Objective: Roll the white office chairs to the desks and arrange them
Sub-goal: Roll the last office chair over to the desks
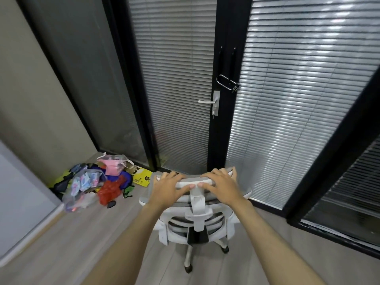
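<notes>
So the biggest thing here is the glass wall with closed blinds [298, 89] in black frames, filling pretty much the whole background, and it's what I'll place everything against. Set into that wall is a door [178, 89] with a silver lever handle [206, 102], and a U-shaped lock [226, 83] hangs on the frame just right of the handle. The wood-look floor [82, 233] runs from the base of the wall toward the camera. The white office chair [195, 219] stands right in front of the door, its back toward the camera and its headrest [195, 179] close to the bottom of the wall; you can see a couple of its caster legs on the floor below. Left of the door, in the corner at the foot of the wall, there's a messy heap of plastic bags [92, 186], with a pink bag [113, 165] on top, a red one lower down and a yellow bag [143, 177] nearest the door. Both hands are on the headrest: the left hand [170, 186] and right hand [222, 184] each wrap over its top edge, fingers over the far side and thumbs pressed on the near face, so it's a proper grip.
</notes>
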The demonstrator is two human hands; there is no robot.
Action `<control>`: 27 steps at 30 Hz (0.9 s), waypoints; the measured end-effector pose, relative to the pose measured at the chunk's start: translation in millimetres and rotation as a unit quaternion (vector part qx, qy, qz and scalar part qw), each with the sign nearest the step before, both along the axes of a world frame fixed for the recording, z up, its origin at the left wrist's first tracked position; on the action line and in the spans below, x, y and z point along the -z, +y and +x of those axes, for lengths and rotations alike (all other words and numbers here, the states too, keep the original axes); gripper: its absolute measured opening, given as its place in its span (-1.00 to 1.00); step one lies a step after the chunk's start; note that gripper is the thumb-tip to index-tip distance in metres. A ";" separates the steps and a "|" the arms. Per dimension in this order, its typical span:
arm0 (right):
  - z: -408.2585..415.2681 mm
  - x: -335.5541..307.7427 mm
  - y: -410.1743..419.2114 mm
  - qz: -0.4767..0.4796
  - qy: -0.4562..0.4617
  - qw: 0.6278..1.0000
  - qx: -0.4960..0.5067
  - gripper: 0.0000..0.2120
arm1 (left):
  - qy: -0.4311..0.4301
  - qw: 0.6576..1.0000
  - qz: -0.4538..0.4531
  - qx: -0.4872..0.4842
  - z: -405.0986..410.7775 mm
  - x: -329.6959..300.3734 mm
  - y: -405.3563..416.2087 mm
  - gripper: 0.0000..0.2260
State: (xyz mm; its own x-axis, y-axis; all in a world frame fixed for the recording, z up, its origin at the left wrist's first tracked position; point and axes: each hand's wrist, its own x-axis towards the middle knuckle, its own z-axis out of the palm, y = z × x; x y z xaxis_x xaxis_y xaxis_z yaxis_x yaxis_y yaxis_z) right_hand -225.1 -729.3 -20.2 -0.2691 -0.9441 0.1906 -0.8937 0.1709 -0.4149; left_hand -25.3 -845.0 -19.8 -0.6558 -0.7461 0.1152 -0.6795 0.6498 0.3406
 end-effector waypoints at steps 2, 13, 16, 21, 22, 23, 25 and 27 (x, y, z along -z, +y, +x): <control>10.6 -0.1 13.4 -0.009 -0.041 0.999 0.004 -0.58 | 0.008 1.000 0.007 0.007 6.7 -0.9 9.8 -0.48; 86.1 14.1 149.8 -0.018 -0.066 0.992 0.109 -0.50 | 0.033 0.992 0.063 0.105 62.6 10.8 116.3 -0.53; 126.0 22.1 187.2 -0.038 -0.054 0.988 0.141 -0.44 | 0.051 0.990 0.053 0.117 92.0 15.9 144.9 -0.50; 194.6 24.2 259.4 -0.058 -0.054 0.980 0.182 -0.54 | 0.041 0.985 0.036 0.162 139.9 17.0 198.0 -0.49; 205.7 24.5 274.3 -0.058 -0.051 0.979 0.186 -0.54 | 0.041 0.984 0.036 0.168 148.1 15.4 210.7 -0.50; 216.3 25.0 289.2 -0.055 -0.053 0.979 0.191 -0.54 | 0.040 0.983 0.036 0.175 156.2 14.4 223.3 -0.50; 235.3 25.6 320.5 -0.050 -0.060 0.977 0.197 -0.54 | 0.034 0.980 0.043 0.190 171.3 13.3 249.4 -0.49; 251.3 26.9 354.8 -0.047 -0.069 0.976 0.200 -0.54 | 0.030 0.978 0.045 0.201 185.8 14.2 278.8 -0.49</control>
State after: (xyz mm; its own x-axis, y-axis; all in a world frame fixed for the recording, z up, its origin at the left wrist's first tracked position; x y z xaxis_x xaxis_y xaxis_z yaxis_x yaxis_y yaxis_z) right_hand 26.2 -374.5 -47.1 -0.6425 -0.7379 0.2066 -0.6969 0.4506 -0.5579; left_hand 160.5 -566.2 -34.0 -0.8927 -0.4376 0.1080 -0.3518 0.8262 0.4400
